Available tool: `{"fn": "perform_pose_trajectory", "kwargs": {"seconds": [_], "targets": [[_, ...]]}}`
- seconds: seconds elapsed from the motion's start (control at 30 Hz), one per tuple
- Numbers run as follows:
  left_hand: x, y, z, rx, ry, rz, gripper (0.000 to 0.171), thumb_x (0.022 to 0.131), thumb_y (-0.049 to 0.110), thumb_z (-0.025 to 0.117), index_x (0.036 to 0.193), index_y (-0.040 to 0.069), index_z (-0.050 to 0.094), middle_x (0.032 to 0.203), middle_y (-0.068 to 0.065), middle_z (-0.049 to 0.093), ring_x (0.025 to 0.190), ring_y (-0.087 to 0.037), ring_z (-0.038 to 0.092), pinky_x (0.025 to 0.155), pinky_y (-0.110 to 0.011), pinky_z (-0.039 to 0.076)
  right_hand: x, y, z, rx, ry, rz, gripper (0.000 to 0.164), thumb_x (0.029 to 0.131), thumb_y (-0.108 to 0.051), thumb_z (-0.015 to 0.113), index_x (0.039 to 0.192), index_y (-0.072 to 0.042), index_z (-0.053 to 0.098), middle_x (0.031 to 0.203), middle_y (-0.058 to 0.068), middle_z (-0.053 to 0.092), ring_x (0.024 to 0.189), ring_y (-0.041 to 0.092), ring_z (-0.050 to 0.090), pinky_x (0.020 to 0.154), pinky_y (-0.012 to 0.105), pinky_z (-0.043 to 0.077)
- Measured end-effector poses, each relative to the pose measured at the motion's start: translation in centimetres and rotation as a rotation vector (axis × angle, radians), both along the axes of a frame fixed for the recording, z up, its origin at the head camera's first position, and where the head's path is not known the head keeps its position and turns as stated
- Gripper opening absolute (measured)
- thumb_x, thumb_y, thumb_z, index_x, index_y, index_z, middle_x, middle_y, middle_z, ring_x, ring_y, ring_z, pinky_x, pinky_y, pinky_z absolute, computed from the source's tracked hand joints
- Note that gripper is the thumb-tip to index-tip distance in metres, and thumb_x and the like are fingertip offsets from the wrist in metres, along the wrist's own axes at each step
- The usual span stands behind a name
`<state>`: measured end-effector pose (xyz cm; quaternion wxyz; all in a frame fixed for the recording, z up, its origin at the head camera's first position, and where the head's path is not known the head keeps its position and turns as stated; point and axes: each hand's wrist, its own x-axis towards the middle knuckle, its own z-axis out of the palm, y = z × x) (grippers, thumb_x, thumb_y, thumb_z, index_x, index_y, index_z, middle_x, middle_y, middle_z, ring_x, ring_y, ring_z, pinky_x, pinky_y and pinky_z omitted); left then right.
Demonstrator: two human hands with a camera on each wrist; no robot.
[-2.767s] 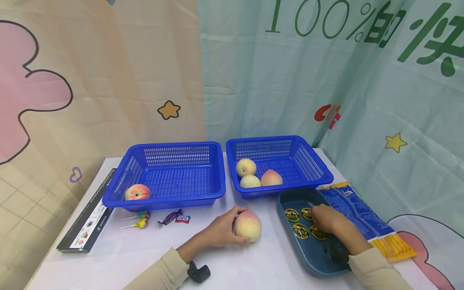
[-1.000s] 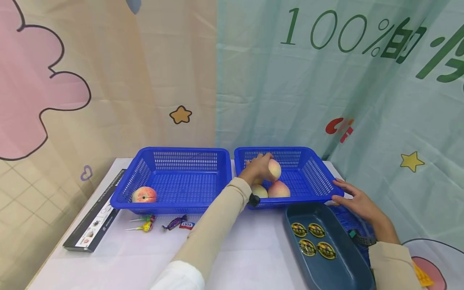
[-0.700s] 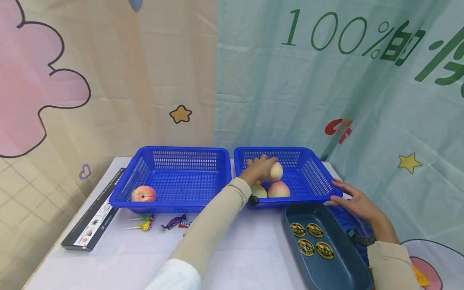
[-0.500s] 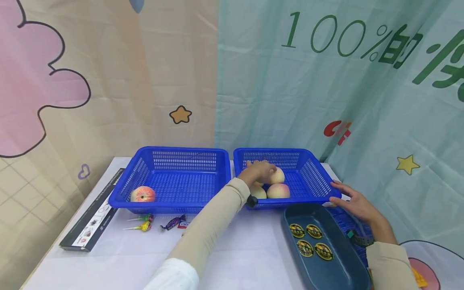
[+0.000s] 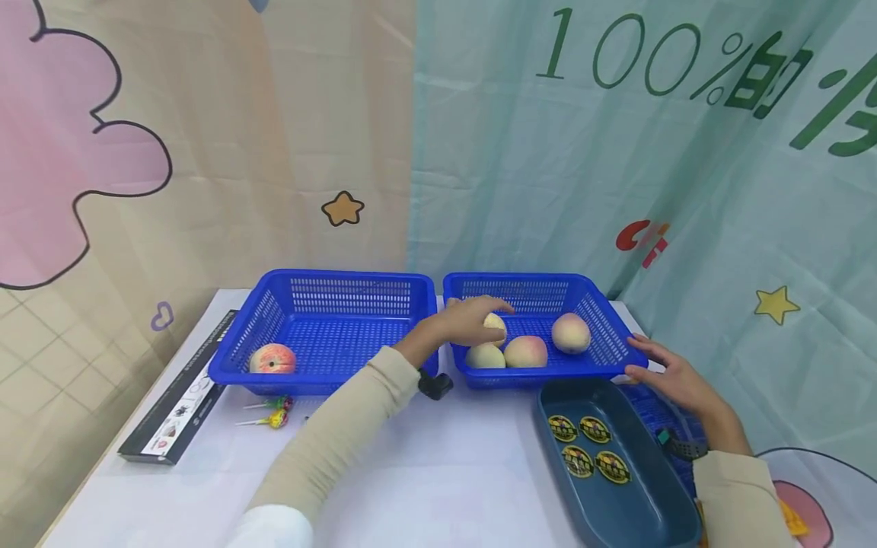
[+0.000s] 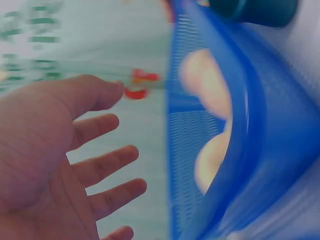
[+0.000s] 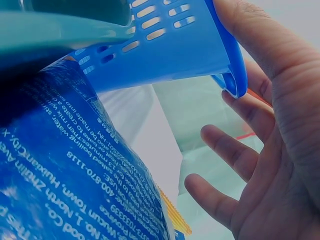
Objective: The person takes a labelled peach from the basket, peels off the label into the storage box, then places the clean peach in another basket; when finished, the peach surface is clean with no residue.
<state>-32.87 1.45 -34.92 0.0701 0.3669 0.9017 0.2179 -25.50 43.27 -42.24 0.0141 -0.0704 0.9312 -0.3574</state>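
Observation:
My left hand (image 5: 469, 320) hovers over the left side of the right blue basket (image 5: 527, 378), fingers spread and holding nothing. Beneath it a pale peach (image 5: 496, 327) is partly covered. Two more peaches, one pale (image 5: 485, 356) and one pinkish (image 5: 525, 352), lie along the near wall. Farther right in that basket sits another peach (image 5: 571, 333). In the left wrist view the palm of my left hand (image 6: 55, 155) faces the basket. My right hand (image 5: 678, 380) grips this basket's right near corner; the right wrist view shows thumb and fingers about its rim (image 7: 232, 70).
A dark blue-green tray (image 5: 651, 525) with several round stickers stands before the right basket, beside a blue bag (image 7: 85, 160). The left basket (image 5: 329, 378) holds a reddish peach (image 5: 272, 358). Lollipops (image 5: 277, 418) and a long black box (image 5: 181, 396) lie at the left.
My left hand carried a peach from the table into the right basket, released it at the right side, and drew back left. My right hand went from the tray to the basket's corner.

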Motion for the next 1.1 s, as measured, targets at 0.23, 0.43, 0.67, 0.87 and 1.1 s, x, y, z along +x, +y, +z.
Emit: {"fn": "perform_pose_trajectory", "kwargs": {"seconds": [0.23,0.43,0.67,0.87,1.1], "targets": [[5.3,-12.9,0.8,0.266,0.114,0.085,0.052,0.1,0.03,0.066,0.148,0.02,0.051,0.153,-0.003,0.046,0.144,-0.027,0.036,0.112,-0.06,0.032,-0.2,-0.1,0.1,0.003,-0.002,0.017,0.076,0.101,-0.034,0.063,0.159,-0.001,0.026,0.163,0.029,0.013,0.138,0.064,0.019,0.093,0.083,0.029],[8.9,-25.5,-0.8,0.345,0.256,0.32,0.065,0.089,0.023,0.08,0.146,0.011,0.051,0.152,-0.017,0.044,0.142,-0.043,0.035,0.105,-0.073,0.031,-0.4,-0.4,1.0,0.0,-0.041,-0.012,0.081,0.102,-0.039,0.061,0.16,-0.004,0.017,0.157,0.04,0.015,0.132,0.068,0.024,0.09,0.082,0.035],[10.5,-34.9,-5.4,0.363,0.066,0.529,0.081,0.086,0.029,0.081,0.152,0.005,0.041,0.159,-0.027,0.028,0.143,-0.055,0.023,0.102,-0.078,0.025,-3.3,-4.9,4.0,0.018,0.067,-0.007,0.094,0.099,-0.043,0.065,0.163,-0.008,0.006,0.16,0.033,0.015,0.14,0.061,0.018,0.095,0.083,0.028],[9.9,-37.1,-7.0,0.454,0.015,0.496,0.072,0.087,0.018,0.081,0.147,-0.001,0.046,0.159,-0.025,0.03,0.142,-0.055,0.024,0.109,-0.068,0.026,-7.8,-15.4,6.1,-0.126,0.198,0.282,0.086,0.101,-0.029,0.066,0.163,-0.015,0.008,0.16,0.022,0.029,0.141,0.049,0.033,0.107,0.07,0.031],[10.0,-37.8,-7.9,0.406,-0.006,0.529,0.07,0.088,0.026,0.081,0.145,0.002,0.048,0.16,-0.021,0.031,0.143,-0.055,0.024,0.107,-0.069,0.029,-9.7,-30.0,8.0,0.047,0.1,0.644,0.071,0.101,-0.033,0.065,0.159,-0.016,0.029,0.156,0.011,0.041,0.139,0.035,0.043,0.108,0.056,0.041]]}}
